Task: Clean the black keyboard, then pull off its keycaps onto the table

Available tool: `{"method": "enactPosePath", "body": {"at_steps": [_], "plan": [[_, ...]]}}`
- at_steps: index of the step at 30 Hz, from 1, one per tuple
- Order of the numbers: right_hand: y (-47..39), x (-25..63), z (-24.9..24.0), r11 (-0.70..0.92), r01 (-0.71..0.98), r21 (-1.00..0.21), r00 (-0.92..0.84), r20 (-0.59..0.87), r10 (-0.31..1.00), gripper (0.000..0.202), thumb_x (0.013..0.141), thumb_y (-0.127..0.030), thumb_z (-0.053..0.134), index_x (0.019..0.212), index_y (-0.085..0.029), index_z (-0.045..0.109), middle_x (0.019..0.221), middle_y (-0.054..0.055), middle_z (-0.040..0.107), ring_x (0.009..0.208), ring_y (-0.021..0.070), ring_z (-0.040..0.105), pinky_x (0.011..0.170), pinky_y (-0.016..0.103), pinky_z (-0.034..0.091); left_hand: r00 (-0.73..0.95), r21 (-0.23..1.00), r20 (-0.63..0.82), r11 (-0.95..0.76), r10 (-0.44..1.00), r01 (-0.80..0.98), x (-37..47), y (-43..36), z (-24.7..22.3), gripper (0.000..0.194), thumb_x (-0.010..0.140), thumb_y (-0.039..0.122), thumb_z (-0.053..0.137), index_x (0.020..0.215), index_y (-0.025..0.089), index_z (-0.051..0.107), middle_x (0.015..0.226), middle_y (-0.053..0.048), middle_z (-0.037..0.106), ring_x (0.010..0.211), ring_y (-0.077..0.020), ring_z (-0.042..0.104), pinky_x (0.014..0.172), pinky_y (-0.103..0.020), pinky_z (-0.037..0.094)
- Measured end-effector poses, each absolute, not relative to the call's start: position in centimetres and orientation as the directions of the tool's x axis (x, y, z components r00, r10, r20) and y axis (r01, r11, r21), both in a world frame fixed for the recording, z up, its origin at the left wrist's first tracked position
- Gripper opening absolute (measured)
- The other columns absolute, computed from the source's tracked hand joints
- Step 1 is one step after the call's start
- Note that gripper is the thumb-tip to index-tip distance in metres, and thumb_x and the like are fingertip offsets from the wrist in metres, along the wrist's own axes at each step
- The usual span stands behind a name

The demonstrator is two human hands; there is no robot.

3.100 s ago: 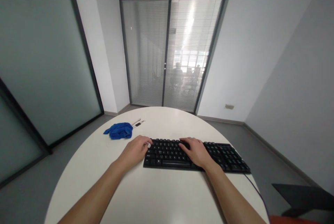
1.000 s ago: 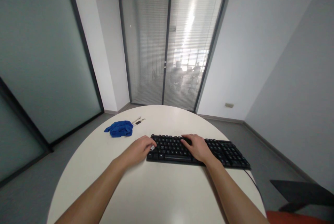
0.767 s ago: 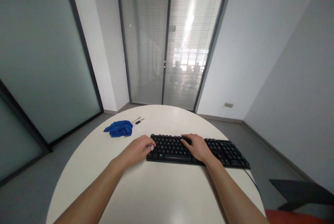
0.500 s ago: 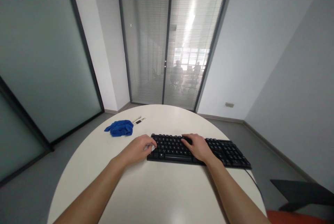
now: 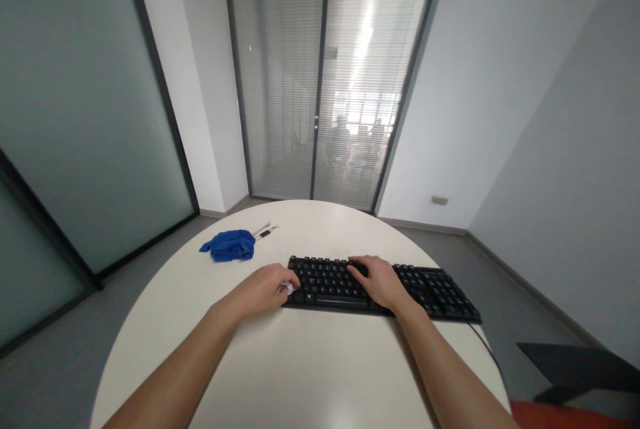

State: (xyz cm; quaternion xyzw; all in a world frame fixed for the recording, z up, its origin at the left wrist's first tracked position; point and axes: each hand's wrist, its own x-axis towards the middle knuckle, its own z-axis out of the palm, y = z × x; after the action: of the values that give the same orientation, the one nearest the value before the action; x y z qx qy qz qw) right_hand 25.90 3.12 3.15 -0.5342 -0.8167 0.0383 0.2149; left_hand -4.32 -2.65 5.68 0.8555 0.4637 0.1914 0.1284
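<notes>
- Keyboard (image 5: 400,285) is lying flat on the table (image 5: 300,362), under both hands and stretching well past the right hand to its outer side.
- It is looking like a stiff, light plastic slab; I am judging it easy to slide or lift by the two short ends, not by the keys, which would be giving under pressure.
- Its cable (image 5: 487,345) is trailing off the table edge beyond the right hand, so any lift would be tugging against it.
- Left hand (image 5: 263,292) is curling at the near left corner of the keyboard, pinching a small white thing (image 5: 287,288), too small to identify.
- Right hand (image 5: 377,282) is resting loose and flat on the keys, grasping nothing.
- Blue cloth (image 5: 229,245) is sitting crumpled beyond the left hand, well apart from it; it is looking soft and limp.
- Two thin sticks (image 5: 265,231) are lying just beside the cloth, farther out.
</notes>
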Motion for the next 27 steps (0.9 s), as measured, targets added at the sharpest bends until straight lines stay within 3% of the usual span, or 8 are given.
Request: {"method": "enactPosePath", "body": {"at_steps": [5,27], "plan": [[3.1,26.0,3.1,0.424,0.854,-0.301,-0.334,0.305,0.892,0.043,0.094,-0.05,0.045,0.116,-0.022,0.068,0.11,0.007,0.071,0.103,0.0252,0.062,0.095,0.037,0.042,0.427,0.373,0.209,-0.475,0.88,0.797,-4.8,-2.6,5.6,0.039,0.072,0.009,0.048,0.099,0.025,0.071,0.096,-0.003,0.073,0.089,-0.021,0.065,0.08,-0.029,0.046],[3.2,26.0,2.9,0.422,0.857,-0.294,-0.33,0.316,0.89,0.042,0.093,-0.051,0.045,0.115,-0.023,0.069,0.11,0.007,0.072,0.103,0.025,0.063,0.095,0.037,0.043,0.516,0.454,0.122,-0.51,0.848,0.73,-3.7,-4.0,7.1,0.027,0.072,0.012,0.051,0.087,0.024,0.07,0.082,0.0,0.071,0.074,-0.0173,0.064,0.068,-0.024,0.046]]}}
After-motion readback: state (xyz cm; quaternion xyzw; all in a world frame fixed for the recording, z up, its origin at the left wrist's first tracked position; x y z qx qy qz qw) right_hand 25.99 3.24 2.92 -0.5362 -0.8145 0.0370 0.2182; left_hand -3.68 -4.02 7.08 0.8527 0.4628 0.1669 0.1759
